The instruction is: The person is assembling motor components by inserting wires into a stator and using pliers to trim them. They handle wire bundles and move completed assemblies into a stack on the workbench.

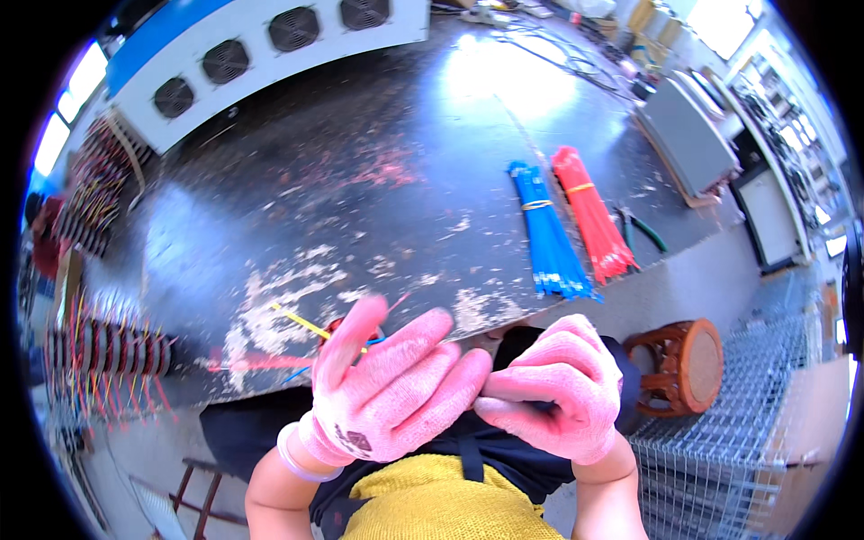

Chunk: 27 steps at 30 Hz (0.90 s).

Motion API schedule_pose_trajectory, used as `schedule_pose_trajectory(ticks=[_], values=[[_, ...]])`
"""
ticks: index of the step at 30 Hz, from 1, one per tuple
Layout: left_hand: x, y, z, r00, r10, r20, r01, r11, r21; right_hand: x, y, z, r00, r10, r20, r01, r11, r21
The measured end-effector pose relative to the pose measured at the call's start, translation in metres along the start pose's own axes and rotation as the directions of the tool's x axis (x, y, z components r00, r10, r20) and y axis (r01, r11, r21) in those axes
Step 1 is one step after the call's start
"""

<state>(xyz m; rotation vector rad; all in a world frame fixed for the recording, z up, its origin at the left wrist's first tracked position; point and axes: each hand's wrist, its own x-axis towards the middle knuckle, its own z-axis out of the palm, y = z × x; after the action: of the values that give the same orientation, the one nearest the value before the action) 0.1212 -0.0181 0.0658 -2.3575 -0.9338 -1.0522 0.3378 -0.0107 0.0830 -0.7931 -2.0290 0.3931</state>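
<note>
Both my hands wear pink knit gloves and meet just off the table's front edge. My left hand (396, 387) shows its back; its outer fingers are spread and its index fingertip reaches the right hand, with the thumb hidden. My right hand (558, 387) is closed in a pinch against that fingertip. Whatever lies between the fingertips is too small and covered to name. Behind the left hand's outer finger, a small red part shows in part, with a yellow wire (301, 319) and blue wire ends sticking out. I cannot tell whether it is held or lies on the table.
On the worn dark table (378, 225) lie a blue wire bundle (542, 234), a red wire bundle (592, 216) and green-handled pliers (646, 234). Dark ring-shaped parts with coloured wires (103, 349) line the left. A wooden stool (697, 364) and wire mesh (738, 405) are at right.
</note>
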Motion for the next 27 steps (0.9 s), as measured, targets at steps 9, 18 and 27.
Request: schedule_pose_trajectory(ticks=[9, 18, 27], values=[[-0.066, -0.029, -0.005, 0.821, -0.559, 0.116, 0.561, 0.828, 0.016, -0.008, 0.074, 0.093, 0.899, 0.371, 0.232, -0.327, 0.921, -0.21], [-0.114, -0.018, 0.067, 0.643, -0.715, 0.275, 0.765, 0.59, -0.259, -0.013, 0.094, 0.156, 0.64, 0.563, 0.523, -0.745, 0.622, 0.242], [-0.115, -0.034, 0.059, 0.672, -0.602, 0.43, 0.74, 0.57, -0.358, -0.036, 0.078, 0.146, 0.938, 0.327, 0.119, -0.331, 0.944, 0.018]])
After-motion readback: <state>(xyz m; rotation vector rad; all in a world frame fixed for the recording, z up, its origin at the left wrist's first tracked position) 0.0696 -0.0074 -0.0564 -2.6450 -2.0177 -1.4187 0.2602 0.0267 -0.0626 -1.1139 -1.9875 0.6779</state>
